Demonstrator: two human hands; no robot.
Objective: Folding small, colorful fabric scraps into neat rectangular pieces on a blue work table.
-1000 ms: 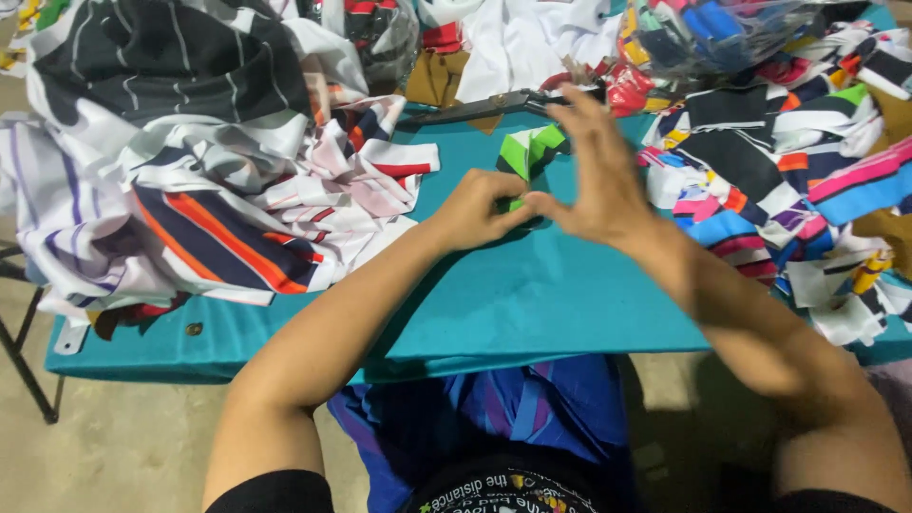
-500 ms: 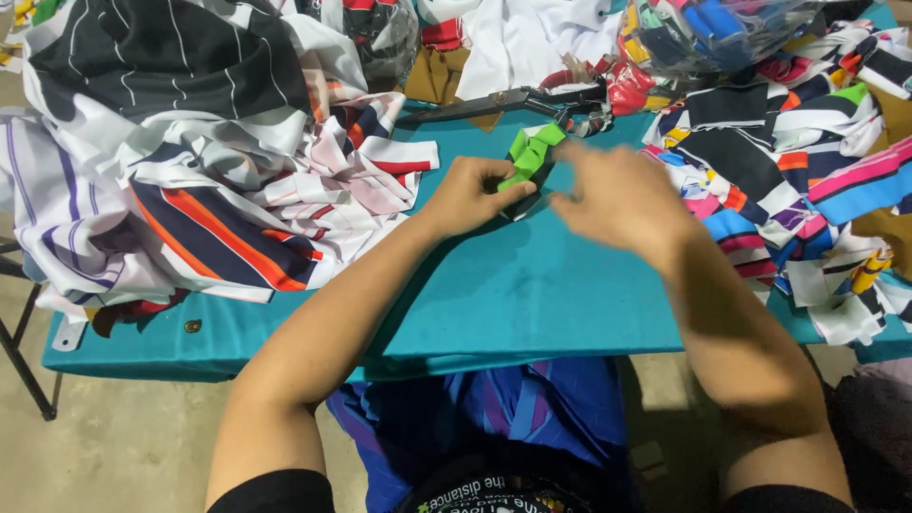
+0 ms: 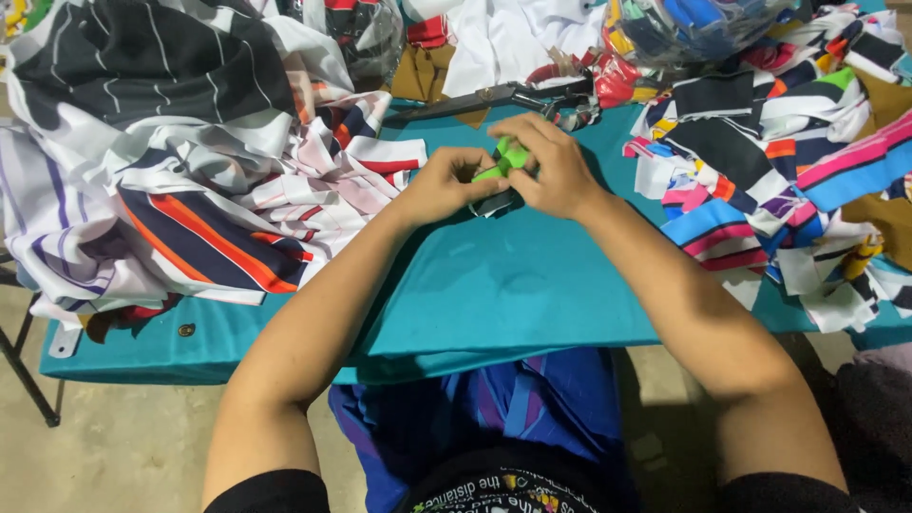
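Observation:
Both hands meet over the middle of a table covered in teal cloth. My left hand and my right hand together pinch a small bright green fabric scrap, with a bit of dark and white cloth hanging under it. The fingers of both hands are closed around the scrap. Just beyond the hands lie large dark scissors on the cloth.
A big heap of striped fabric in black, white, navy and orange fills the left side. Colourful striped scraps pile up on the right. A clear plastic bag of scraps sits at the back. Blue cloth lies in my lap.
My right hand, spread open over the green scrap a second ago, has closed onto it. Both hands have bunched the scrap up between them.

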